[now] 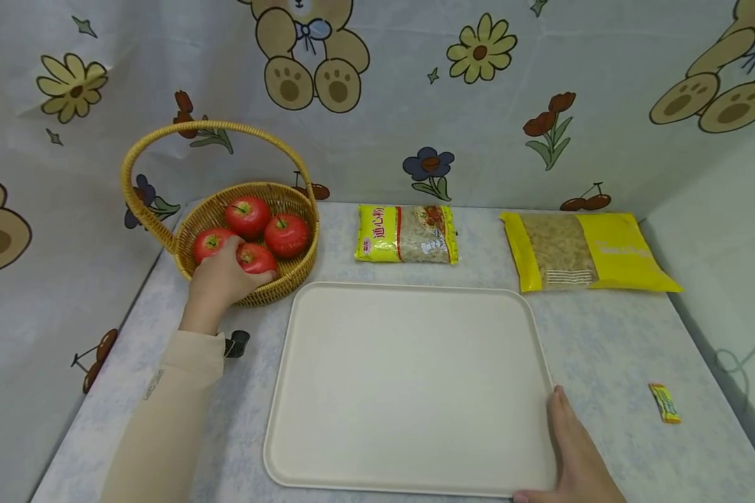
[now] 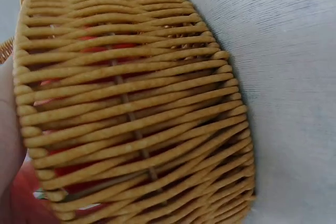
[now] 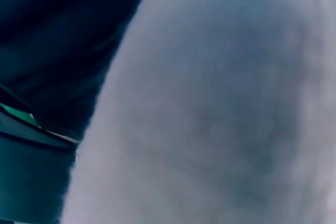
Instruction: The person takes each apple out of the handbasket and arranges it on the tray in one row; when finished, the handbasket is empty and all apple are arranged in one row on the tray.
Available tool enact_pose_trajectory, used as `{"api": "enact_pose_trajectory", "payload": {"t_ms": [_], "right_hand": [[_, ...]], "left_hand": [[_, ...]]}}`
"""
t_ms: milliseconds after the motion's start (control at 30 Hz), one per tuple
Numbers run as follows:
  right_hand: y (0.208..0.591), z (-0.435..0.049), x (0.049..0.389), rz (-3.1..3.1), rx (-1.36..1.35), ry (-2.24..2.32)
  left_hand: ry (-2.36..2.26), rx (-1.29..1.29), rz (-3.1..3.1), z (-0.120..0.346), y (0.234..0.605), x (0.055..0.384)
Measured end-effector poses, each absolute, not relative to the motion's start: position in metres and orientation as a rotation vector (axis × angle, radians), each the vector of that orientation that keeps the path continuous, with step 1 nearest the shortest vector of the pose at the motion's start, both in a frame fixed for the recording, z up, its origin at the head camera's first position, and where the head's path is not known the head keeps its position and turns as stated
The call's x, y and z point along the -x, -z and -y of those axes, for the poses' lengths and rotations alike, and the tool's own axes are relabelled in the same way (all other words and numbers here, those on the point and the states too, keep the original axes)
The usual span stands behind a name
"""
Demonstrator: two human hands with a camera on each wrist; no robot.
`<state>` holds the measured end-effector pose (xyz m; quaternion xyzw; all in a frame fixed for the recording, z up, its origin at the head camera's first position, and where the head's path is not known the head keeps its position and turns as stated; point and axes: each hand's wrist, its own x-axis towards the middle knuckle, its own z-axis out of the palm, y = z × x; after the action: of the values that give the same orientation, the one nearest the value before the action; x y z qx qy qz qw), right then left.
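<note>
My left hand (image 1: pixel 221 279) reaches over the near rim of a wicker basket (image 1: pixel 261 297). Its fingers and thumb grip the front red apple (image 1: pixel 256 258), one of several in the basket. From the left wrist, the woven basket side (image 2: pixel 136 103) fills much of the view, red showing through the gaps; most of the hand is hidden. At the near right corner of a cream tray (image 1: pixel 409 384), my right hand (image 1: pixel 572 454) rests with fairly straight fingers along the right edge and the thumb at the front edge. The right wrist view shows only blurred pale and dark surfaces.
Behind the tray lie a small yellow food packet (image 1: pixel 407 234) and, farther right, a larger yellow bag (image 1: pixel 585 251). A small wrapped candy (image 1: pixel 665 403) is on the table right of the tray. The basket's tall handle (image 1: pixel 214 126) arches over the apples. A patterned cloth hangs behind.
</note>
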<state>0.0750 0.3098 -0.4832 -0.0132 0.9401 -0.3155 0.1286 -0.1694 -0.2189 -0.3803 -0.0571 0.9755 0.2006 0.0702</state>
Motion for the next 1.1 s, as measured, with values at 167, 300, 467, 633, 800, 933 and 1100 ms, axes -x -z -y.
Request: {"api": "enact_pose_trajectory", "payload": {"t_ms": [167,300,467,633,800,933,1100], "right_hand": [[0.489,-0.316,-0.079,-2.796,0.114,0.907],[0.490,-0.318,-0.082,-2.813,0.144,0.936],[0.485,-0.316,-0.079,-2.769,0.054,0.880],[0.478,-0.311,-0.075,-2.718,-0.039,0.812],[0.475,-0.308,-0.072,-2.703,-0.084,0.734],[0.475,-0.309,-0.071,-2.693,-0.100,0.694],[0.474,-0.307,-0.071,-2.664,-0.144,0.673]], "left_hand": [[-0.591,0.162,-3.171,0.199,0.369,0.158],[-0.659,0.096,-3.277,0.168,0.350,0.146],[-0.813,-0.121,-3.201,0.115,0.336,0.130],[-0.927,-0.307,-2.970,0.058,0.348,0.118],[-0.934,-0.475,-2.772,0.002,0.371,0.110],[-0.887,-0.637,-2.705,-0.044,0.390,0.106],[-0.833,-0.755,-2.650,-0.092,0.411,0.102]]}}
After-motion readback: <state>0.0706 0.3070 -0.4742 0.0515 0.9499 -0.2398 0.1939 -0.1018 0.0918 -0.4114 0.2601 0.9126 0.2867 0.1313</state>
